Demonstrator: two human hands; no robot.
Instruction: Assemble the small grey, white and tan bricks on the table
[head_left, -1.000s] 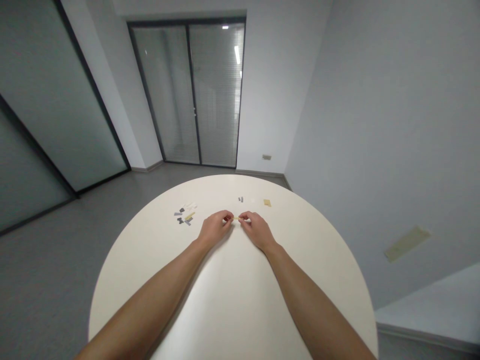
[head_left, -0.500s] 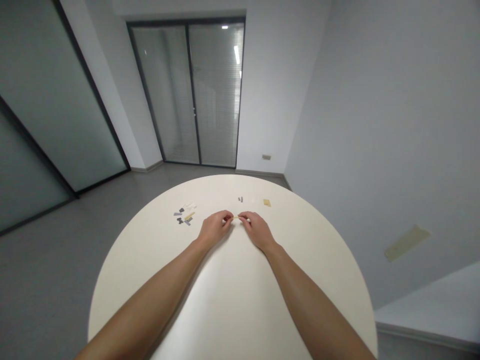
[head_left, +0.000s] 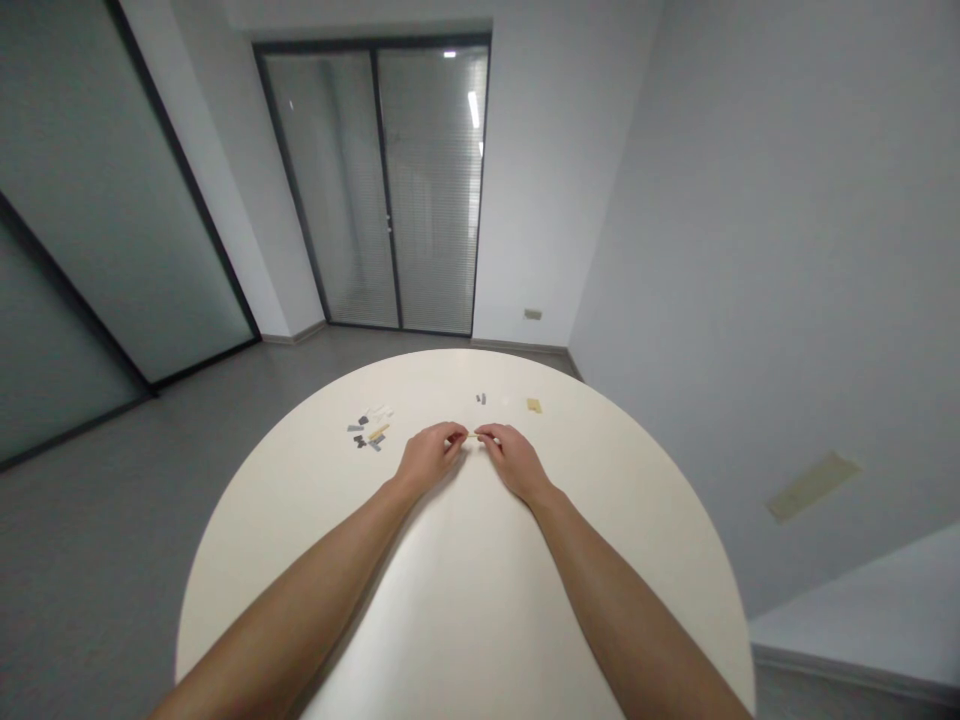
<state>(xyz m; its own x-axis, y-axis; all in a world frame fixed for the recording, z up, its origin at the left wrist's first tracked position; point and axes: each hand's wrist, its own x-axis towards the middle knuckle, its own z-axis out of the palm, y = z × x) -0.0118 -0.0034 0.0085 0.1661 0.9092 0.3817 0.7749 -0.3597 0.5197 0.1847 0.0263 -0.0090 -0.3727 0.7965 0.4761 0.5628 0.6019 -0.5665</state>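
My left hand (head_left: 429,458) and my right hand (head_left: 512,462) meet near the middle of a round cream table (head_left: 600,500). Between their fingertips I see a thin pale yellow piece (head_left: 471,436), probably a small plastic building part, pinched from both sides. Its details are too small to make out. To the left of my left hand lies a loose group of small grey, black and yellow pieces (head_left: 367,432). Beyond my hands are a few small grey pieces (head_left: 480,399) and a flat tan piece (head_left: 533,405).
The table's round edge surrounds my arms, with grey floor (head_left: 150,560) beyond it. A glass double door with blinds (head_left: 375,190) stands ahead, glass panels (head_left: 97,200) run along the left, and a pale wall (head_left: 712,250) rises on the right.
My hands stay together around the yellow piece, with only slight finger movement. The view has shifted a little.
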